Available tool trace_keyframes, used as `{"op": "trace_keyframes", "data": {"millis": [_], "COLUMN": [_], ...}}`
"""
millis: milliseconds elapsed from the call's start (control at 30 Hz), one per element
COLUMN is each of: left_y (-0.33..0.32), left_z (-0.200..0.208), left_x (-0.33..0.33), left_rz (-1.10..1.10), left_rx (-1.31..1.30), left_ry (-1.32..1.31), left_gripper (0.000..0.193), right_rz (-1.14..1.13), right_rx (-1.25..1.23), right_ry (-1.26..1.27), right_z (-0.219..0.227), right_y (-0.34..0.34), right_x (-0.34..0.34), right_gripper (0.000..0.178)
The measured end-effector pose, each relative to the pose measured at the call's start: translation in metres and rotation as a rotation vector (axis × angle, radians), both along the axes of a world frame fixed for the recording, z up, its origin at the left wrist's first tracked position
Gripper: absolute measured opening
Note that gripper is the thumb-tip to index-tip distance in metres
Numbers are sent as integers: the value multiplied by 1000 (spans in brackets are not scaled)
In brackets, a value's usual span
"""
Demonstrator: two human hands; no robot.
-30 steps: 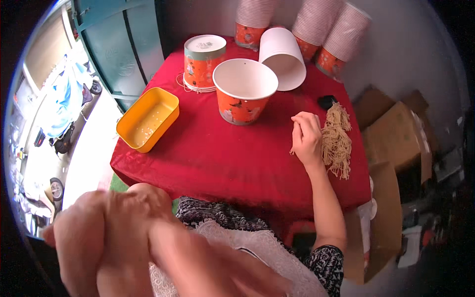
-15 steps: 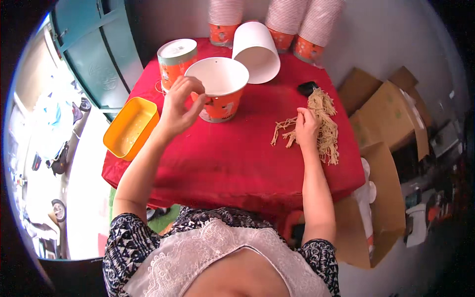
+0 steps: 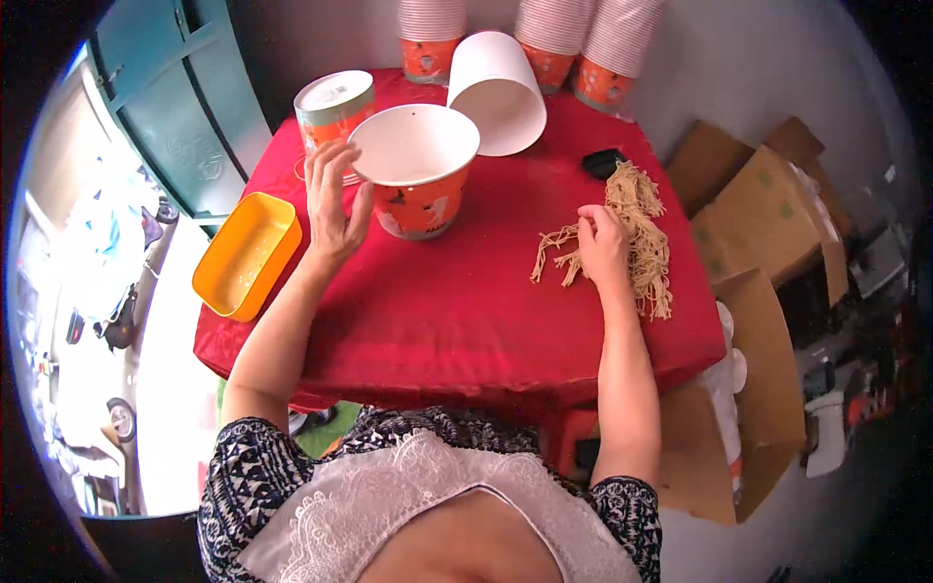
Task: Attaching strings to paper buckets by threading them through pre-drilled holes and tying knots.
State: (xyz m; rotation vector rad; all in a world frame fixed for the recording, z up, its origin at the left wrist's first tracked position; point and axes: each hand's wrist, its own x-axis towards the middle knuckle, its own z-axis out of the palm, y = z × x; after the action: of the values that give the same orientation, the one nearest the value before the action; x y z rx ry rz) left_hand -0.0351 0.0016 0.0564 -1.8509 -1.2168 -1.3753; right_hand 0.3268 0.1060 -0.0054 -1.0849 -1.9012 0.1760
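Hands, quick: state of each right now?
Left hand: open, beside the upright orange-and-white bucket; contact unclear.
Right hand: fingers curled at the beige strings; can't tell whether it grips any.

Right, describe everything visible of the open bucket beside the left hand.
The bucket stands upright on the red tablecloth, open at the top and narrowing downward. It looks like paperboard: white inside with a small dark spot near the far edge, orange and patterned outside, greyish at the base, with a white rim. Whether the fingers of the left hand touch it is unclear.
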Motion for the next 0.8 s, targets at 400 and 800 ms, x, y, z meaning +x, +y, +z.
{"op": "trace_keyframes", "data": {"millis": [400,800], "left_y": [-3,-4], "left_z": [-13,-15], "left_x": [0,0], "left_rz": [48,35], "left_rx": [4,-15], "left_ry": [-57,-84], "left_gripper": [29,32], "right_rz": [-32,81], "right_rx": [13,-39], "right_ry": [-50,-157], "right_z": [0,1], "right_y": [1,-4], "right_x": [1,7], "right_gripper": [9,7]}}
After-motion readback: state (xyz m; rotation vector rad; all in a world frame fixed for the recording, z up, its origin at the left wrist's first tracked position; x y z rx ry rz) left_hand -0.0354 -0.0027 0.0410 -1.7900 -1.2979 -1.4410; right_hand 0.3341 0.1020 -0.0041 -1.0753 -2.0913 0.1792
